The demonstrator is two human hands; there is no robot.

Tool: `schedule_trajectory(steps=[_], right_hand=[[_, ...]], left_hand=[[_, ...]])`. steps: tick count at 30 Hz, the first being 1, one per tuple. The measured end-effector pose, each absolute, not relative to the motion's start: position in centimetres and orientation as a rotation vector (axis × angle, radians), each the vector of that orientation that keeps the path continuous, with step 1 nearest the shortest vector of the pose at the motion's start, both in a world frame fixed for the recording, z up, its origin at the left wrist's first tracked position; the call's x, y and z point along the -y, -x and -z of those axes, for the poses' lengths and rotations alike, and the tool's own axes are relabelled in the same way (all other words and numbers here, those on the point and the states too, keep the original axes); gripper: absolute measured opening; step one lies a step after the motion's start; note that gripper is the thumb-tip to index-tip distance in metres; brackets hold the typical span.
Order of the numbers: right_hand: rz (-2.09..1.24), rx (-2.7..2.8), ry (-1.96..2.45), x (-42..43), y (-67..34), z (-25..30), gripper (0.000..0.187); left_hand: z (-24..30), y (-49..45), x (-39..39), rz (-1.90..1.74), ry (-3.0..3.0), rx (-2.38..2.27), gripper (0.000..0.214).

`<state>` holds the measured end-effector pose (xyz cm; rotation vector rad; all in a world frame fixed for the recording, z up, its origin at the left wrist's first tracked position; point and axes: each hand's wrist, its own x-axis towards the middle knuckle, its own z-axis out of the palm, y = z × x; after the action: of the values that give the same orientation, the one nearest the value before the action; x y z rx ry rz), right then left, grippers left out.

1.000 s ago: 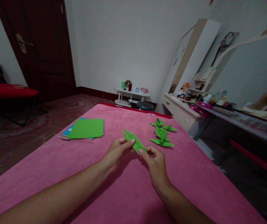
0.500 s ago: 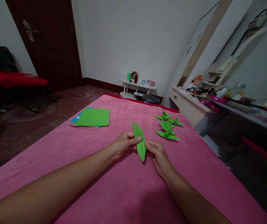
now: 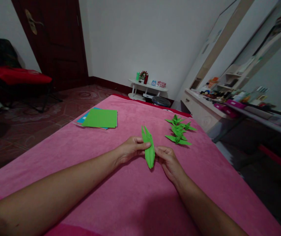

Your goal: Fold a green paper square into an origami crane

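Observation:
A long, narrow folded piece of green paper stands almost upright between my hands over the pink cloth-covered table. My left hand pinches its left edge with thumb and fingers. My right hand pinches its right edge near the lower tip. Beyond my right hand lie several finished green paper cranes in a loose group. A stack of flat sheets, green on top with blue beneath, rests at the far left of the table.
A dark wooden door and a red-cushioned chair are at the left. A small white shelf stand sits by the far wall. A cluttered dresser runs along the right.
The folded green piece has turned from lying slanted to standing nearly upright between my hands. The view has shifted slightly, and both hands keep their hold.

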<state>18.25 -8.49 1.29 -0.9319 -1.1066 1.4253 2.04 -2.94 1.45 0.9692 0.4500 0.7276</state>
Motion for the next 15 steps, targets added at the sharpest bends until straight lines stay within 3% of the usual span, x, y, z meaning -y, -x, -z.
schedule_trajectory(steps=[7,15], right_hand=[[-1.276,1.182,1.063,8.34,-18.65,-1.02,0.019],[-0.791,1.372,1.256,9.08,-17.67,-1.94,0.018]], left_hand=[[-1.44,-1.97,2.86,-0.722,-0.991,-0.446,0.032],[-1.6,-2.23,3.5,-0.793,-1.001,-0.521,0.03]])
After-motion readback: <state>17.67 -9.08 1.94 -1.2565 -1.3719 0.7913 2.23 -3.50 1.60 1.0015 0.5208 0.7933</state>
